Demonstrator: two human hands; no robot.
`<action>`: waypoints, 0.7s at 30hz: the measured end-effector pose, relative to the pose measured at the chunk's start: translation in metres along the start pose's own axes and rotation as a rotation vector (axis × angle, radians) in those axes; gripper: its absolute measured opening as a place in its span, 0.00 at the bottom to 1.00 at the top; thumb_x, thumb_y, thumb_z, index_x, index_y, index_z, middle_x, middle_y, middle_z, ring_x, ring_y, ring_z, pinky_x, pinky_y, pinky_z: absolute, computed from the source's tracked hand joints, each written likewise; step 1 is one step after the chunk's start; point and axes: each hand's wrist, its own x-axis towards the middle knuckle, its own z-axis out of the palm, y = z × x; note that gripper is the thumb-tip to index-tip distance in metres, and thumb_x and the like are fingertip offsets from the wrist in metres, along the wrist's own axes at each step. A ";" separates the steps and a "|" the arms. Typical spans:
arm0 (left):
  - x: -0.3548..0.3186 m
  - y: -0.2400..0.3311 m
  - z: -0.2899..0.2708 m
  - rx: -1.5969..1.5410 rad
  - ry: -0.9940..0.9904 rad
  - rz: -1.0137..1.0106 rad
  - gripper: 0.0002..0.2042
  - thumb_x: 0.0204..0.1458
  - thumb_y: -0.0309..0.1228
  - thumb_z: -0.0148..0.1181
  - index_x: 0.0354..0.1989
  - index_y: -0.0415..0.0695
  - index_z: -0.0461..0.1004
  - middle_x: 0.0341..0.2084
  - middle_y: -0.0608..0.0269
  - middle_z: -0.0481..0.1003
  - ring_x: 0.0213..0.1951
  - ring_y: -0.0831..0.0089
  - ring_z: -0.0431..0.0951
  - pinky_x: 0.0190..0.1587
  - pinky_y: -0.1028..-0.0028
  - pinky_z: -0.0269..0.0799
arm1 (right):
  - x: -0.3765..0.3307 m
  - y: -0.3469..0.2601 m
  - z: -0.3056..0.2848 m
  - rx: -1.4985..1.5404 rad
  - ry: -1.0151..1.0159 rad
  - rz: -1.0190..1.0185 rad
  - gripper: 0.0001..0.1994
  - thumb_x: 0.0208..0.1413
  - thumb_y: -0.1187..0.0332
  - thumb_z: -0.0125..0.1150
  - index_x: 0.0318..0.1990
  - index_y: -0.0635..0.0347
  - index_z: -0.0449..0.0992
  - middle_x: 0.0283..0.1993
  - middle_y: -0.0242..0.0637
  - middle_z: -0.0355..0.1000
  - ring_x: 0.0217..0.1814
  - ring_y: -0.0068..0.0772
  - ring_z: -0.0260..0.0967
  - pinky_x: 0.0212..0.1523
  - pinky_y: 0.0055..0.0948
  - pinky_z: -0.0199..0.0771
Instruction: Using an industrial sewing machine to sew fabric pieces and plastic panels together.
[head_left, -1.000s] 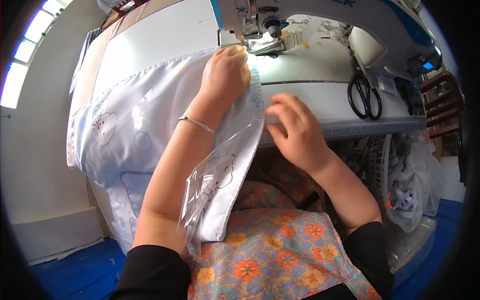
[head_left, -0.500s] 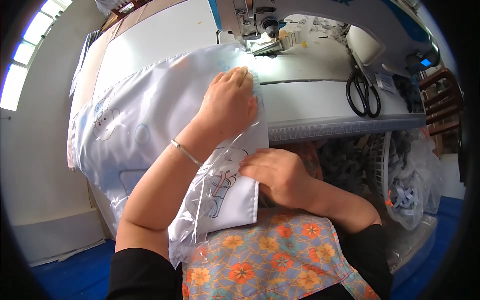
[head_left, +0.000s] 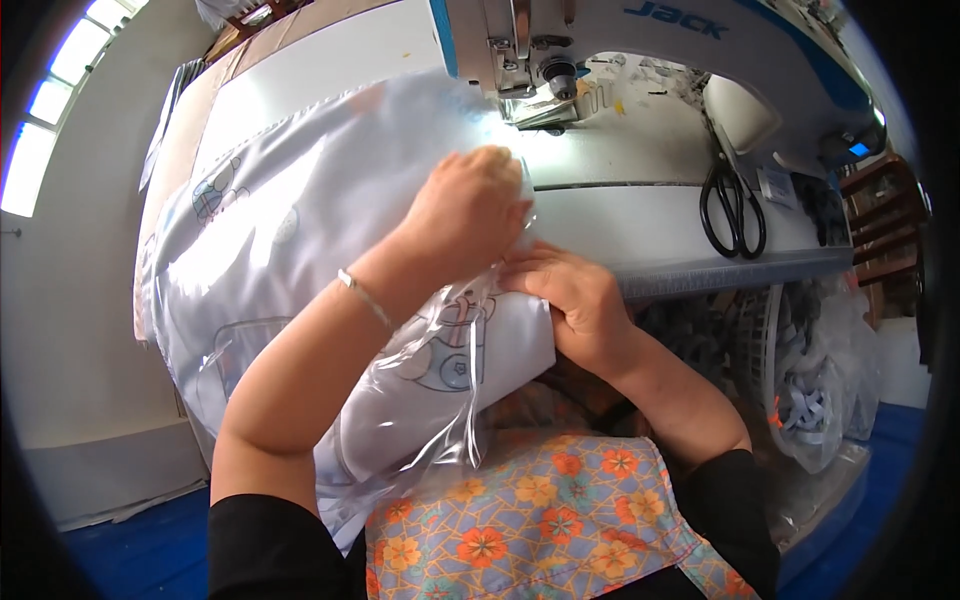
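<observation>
White satiny fabric [head_left: 330,180] with printed cartoon figures, partly covered by clear plastic film [head_left: 440,345], lies across the table and hangs toward my lap. Its far corner reaches the lit needle area of a sewing machine [head_left: 640,45]. My left hand [head_left: 470,205] is closed at the fabric's right edge, just short of the presser foot [head_left: 530,105], fingers curled down. Close below it, my right hand [head_left: 575,295] pinches the same edge where a lower flap folds over. The fingertips of both hands are partly hidden in the cloth and film.
Black-handled scissors [head_left: 733,210] lie right of the machine bed. A ruler strip [head_left: 700,275] runs along the table's front edge. Below stands a white basket [head_left: 755,340] of fabric scraps beside a clear plastic bag [head_left: 830,370]. A wooden chair [head_left: 885,210] is at the right.
My right hand has moved up close to my left, drawing the lower flap upward and rightward. My left hand's flatter fingers have curled in. The view has shifted slightly.
</observation>
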 end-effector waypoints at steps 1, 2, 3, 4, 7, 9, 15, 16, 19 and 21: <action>-0.001 -0.003 0.009 -0.003 0.000 0.005 0.23 0.56 0.33 0.59 0.57 0.30 0.69 0.57 0.41 0.70 0.62 0.48 0.69 0.66 0.56 0.62 | -0.005 0.005 -0.002 -0.064 -0.032 -0.006 0.12 0.48 0.77 0.62 0.42 0.61 0.81 0.47 0.45 0.80 0.53 0.49 0.77 0.61 0.46 0.74; -0.009 -0.010 0.025 0.036 0.193 0.108 0.23 0.55 0.33 0.58 0.56 0.30 0.70 0.58 0.41 0.70 0.63 0.50 0.68 0.65 0.53 0.63 | -0.011 0.003 -0.005 -0.062 -0.034 -0.007 0.12 0.48 0.77 0.62 0.42 0.61 0.81 0.47 0.45 0.80 0.53 0.49 0.77 0.61 0.46 0.74; -0.012 -0.012 0.028 0.077 0.384 0.207 0.22 0.55 0.34 0.57 0.54 0.30 0.71 0.59 0.42 0.70 0.64 0.51 0.67 0.64 0.50 0.64 | -0.017 0.000 -0.008 -0.172 -0.138 -0.106 0.13 0.48 0.76 0.61 0.43 0.61 0.82 0.49 0.45 0.80 0.55 0.47 0.77 0.62 0.45 0.74; -0.011 -0.016 0.030 0.078 0.383 0.200 0.22 0.55 0.34 0.57 0.54 0.30 0.71 0.59 0.42 0.70 0.64 0.51 0.67 0.64 0.50 0.64 | -0.022 -0.002 -0.009 -0.282 -0.241 -0.205 0.13 0.49 0.74 0.60 0.44 0.62 0.82 0.51 0.44 0.79 0.57 0.45 0.77 0.63 0.45 0.74; -0.009 -0.014 0.027 0.079 0.321 0.106 0.25 0.54 0.30 0.56 0.59 0.28 0.67 0.59 0.40 0.68 0.64 0.47 0.67 0.68 0.54 0.60 | -0.022 -0.011 -0.011 -0.258 -0.268 -0.230 0.16 0.46 0.72 0.59 0.45 0.62 0.82 0.52 0.43 0.79 0.57 0.42 0.77 0.61 0.42 0.75; -0.015 -0.008 0.030 0.093 0.327 0.139 0.24 0.54 0.29 0.56 0.59 0.29 0.68 0.59 0.39 0.68 0.64 0.47 0.67 0.67 0.54 0.60 | -0.024 -0.004 -0.012 -0.228 -0.229 -0.238 0.19 0.42 0.75 0.59 0.46 0.62 0.81 0.51 0.45 0.79 0.56 0.48 0.77 0.59 0.45 0.76; -0.004 -0.007 0.015 0.012 0.236 0.104 0.22 0.56 0.32 0.54 0.56 0.29 0.71 0.58 0.35 0.69 0.65 0.47 0.66 0.64 0.48 0.62 | -0.005 0.005 -0.014 -0.228 -0.171 -0.096 0.20 0.38 0.78 0.61 0.44 0.66 0.81 0.50 0.47 0.79 0.54 0.50 0.77 0.56 0.45 0.78; -0.003 -0.005 0.010 -0.067 0.099 0.050 0.22 0.56 0.32 0.54 0.56 0.30 0.71 0.58 0.34 0.69 0.65 0.47 0.66 0.64 0.48 0.62 | -0.003 0.005 -0.015 -0.228 -0.173 -0.094 0.20 0.38 0.78 0.61 0.44 0.66 0.81 0.50 0.47 0.79 0.54 0.50 0.77 0.56 0.45 0.78; -0.009 -0.012 0.029 0.106 0.336 0.148 0.23 0.56 0.32 0.54 0.58 0.30 0.71 0.57 0.34 0.69 0.64 0.46 0.66 0.62 0.50 0.63 | 0.004 0.003 -0.014 -0.265 -0.228 -0.116 0.20 0.39 0.80 0.60 0.44 0.66 0.81 0.49 0.47 0.79 0.56 0.50 0.76 0.55 0.44 0.78; -0.003 -0.017 0.025 0.127 0.334 0.157 0.23 0.56 0.32 0.54 0.58 0.30 0.71 0.57 0.34 0.69 0.64 0.46 0.65 0.62 0.50 0.63 | 0.006 0.000 -0.014 -0.278 -0.201 -0.154 0.20 0.39 0.81 0.60 0.45 0.65 0.81 0.49 0.47 0.79 0.56 0.51 0.76 0.55 0.44 0.78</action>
